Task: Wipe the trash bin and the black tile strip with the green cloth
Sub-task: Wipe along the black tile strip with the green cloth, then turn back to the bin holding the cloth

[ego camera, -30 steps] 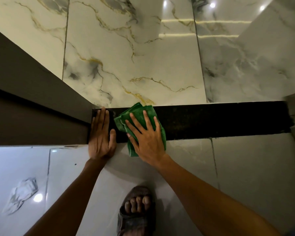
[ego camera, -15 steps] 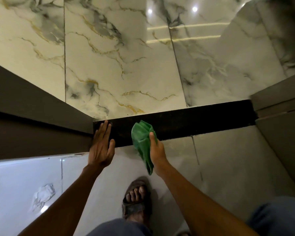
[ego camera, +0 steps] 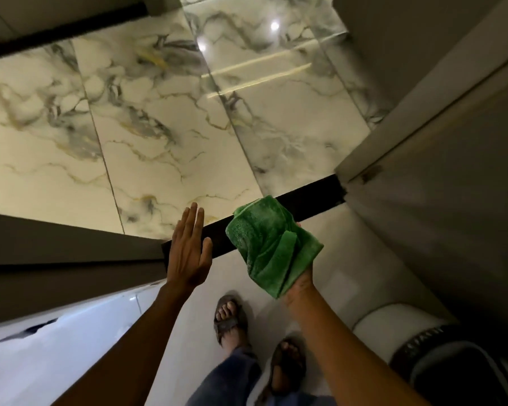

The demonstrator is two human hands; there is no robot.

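Observation:
The black tile strip point(ego camera: 311, 197) runs diagonally across the floor between the marble tiles and the pale tiles. My left hand point(ego camera: 189, 250) is spread flat, fingers apart, over the strip's left end. My right hand point(ego camera: 301, 284) grips the bunched green cloth point(ego camera: 272, 244), which is lifted off the floor in front of the strip and hides most of the hand. At the bottom right stands the trash bin point(ego camera: 399, 320), white with a dark rim and dark opening, only partly in view.
Grey door frames flank the strip at left point(ego camera: 71, 247) and right point(ego camera: 423, 148). A white panel point(ego camera: 56, 353) lies at lower left. My sandalled feet point(ego camera: 229, 317) stand on the pale tiles below my hands.
My right hand lifted the green cloth off the black strip and bunched it. The view swung right and pulled back, and the trash bin came into view. My left hand stayed at the strip's left end.

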